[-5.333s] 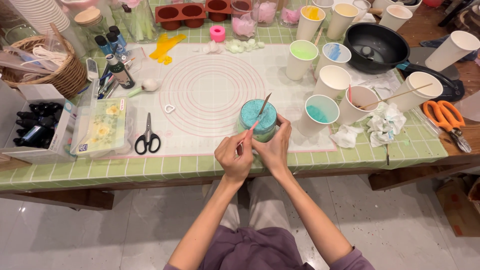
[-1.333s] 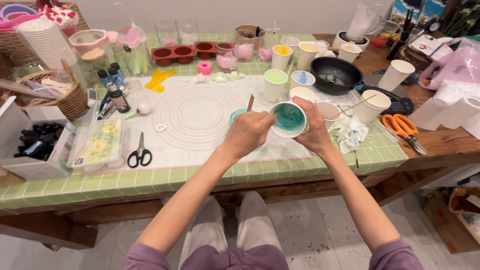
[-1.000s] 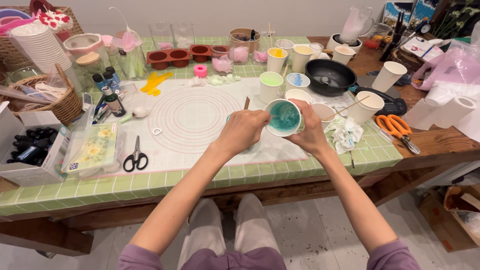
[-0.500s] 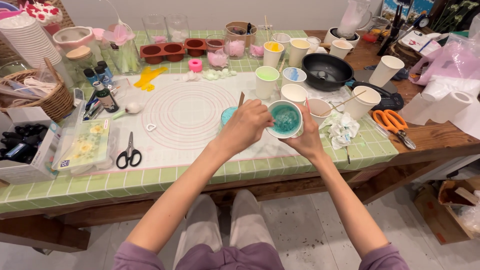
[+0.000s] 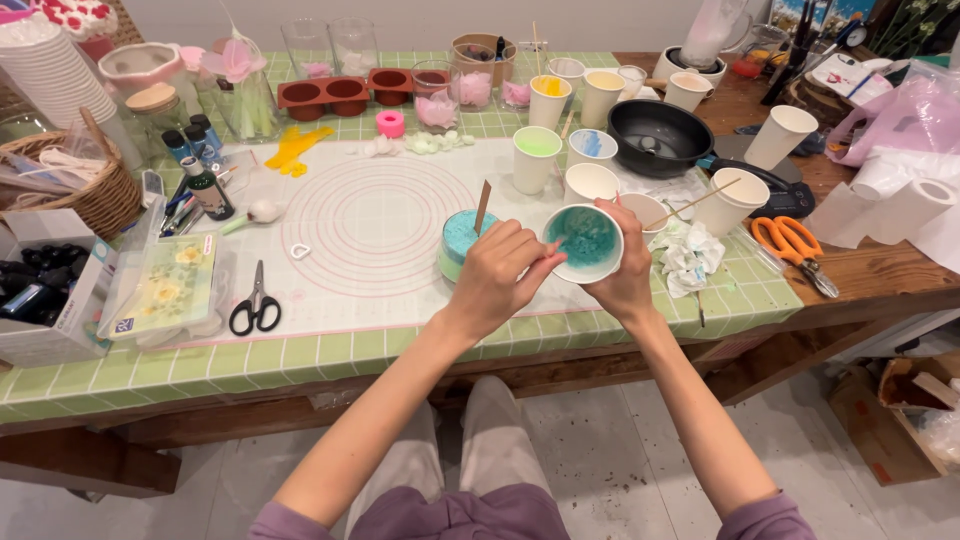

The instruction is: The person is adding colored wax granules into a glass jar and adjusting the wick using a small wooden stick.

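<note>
A crafter works seated at a green-tiled table, supplies ranged within arm's reach; at the left, black-handled scissors lie on the white silicone mat, which shields the tiles from spills; near the middle, a mould of teal mixture stands just beyond the knuckles; the left hand pinches a wooden stick closed between its fingers, apparently to work the colour; the right hand wraps tight round a white paper cup, tilted toward the camera so its teal-coated inside shows; orange scissors rest at the right.
</note>
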